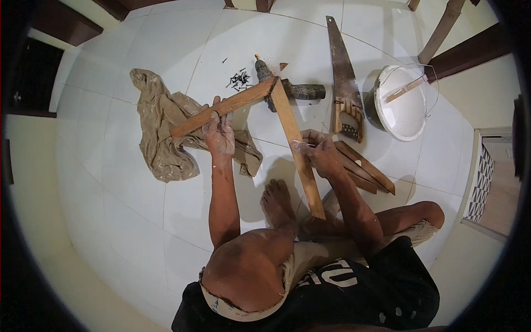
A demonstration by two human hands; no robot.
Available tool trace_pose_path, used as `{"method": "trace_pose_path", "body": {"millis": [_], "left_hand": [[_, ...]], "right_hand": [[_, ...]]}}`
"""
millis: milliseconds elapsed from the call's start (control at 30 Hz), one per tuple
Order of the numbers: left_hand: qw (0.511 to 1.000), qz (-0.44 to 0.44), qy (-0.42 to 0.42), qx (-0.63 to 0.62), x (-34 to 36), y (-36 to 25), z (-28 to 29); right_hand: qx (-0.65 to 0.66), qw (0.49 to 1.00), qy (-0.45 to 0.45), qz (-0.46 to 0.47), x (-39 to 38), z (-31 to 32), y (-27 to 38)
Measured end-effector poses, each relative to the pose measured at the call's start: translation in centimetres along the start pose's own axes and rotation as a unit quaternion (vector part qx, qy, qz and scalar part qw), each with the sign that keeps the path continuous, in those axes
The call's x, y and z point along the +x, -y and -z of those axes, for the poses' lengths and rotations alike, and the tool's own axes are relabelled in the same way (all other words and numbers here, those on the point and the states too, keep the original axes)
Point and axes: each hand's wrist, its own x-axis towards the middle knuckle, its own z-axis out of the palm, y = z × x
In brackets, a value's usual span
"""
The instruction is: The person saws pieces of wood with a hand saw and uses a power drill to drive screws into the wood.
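Two light wooden strips (290, 130) meet at an angled corner, raised in front of me. My left hand (220, 133) is closed on the left strip, palm up with fingertips around it. My right hand (318, 148) grips the right strip, with a small thin pale item at its fingertips that I cannot make out. Behind the corner lies a dark cordless drill (303, 92) on the floor, partly hidden by the wood, beside a scattered pile of dark screws (239, 79). A crumpled tan cloth (160, 144) lies under and left of the left strip.
A handsaw (343, 66) lies right of the drill, beside a white bucket (401, 119) with a stick in it. More wooden strips (376, 172) rest near my right arm. My bare foot and bent legs occupy the near tiled floor (121, 182). Walls and doorways border the space.
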Motion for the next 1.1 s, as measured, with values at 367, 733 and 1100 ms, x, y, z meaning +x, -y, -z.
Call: {"method": "trace_pose_path", "body": {"millis": [367, 733, 1100], "left_hand": [[1.000, 0.009, -0.010, -0.019, -1.6, -0.6, -1.2], [0.997, 0.071, -0.027, -0.006, -4.0, 2.9, -2.5], [0.994, 0.103, -0.017, -0.015, -5.2, 4.5, -3.4]], "right_hand": [[-0.406, 0.818, -0.243, 0.327, 1.9, -0.5, -4.4], [0.413, 0.886, 0.160, 0.140, 6.2, -3.0, -1.2], [0.510, 0.820, 0.156, 0.206, 6.7, -3.4, -2.6]]}}
